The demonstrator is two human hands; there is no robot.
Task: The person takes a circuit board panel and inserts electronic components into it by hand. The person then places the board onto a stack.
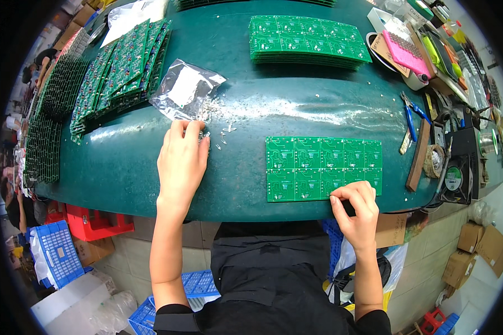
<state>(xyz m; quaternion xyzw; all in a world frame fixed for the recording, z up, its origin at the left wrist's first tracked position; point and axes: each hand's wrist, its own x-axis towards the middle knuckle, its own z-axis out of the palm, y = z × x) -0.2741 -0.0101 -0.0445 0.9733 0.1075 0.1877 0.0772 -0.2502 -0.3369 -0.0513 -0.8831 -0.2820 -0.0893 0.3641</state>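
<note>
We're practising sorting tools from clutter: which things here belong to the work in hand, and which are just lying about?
Likely belonging:
circuit board, at the right grip
small clear parts, by the left grip
plastic bag beside them
stack of similar boards

Apparently lying about:
blue-handled pliers
wooden bar
blue crate
cardboard boxes

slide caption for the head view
Left hand at scattered small parts, right hand at a green circuit board.

Head-worn fisheye, looking down, close above worktable (235, 184)
</note>
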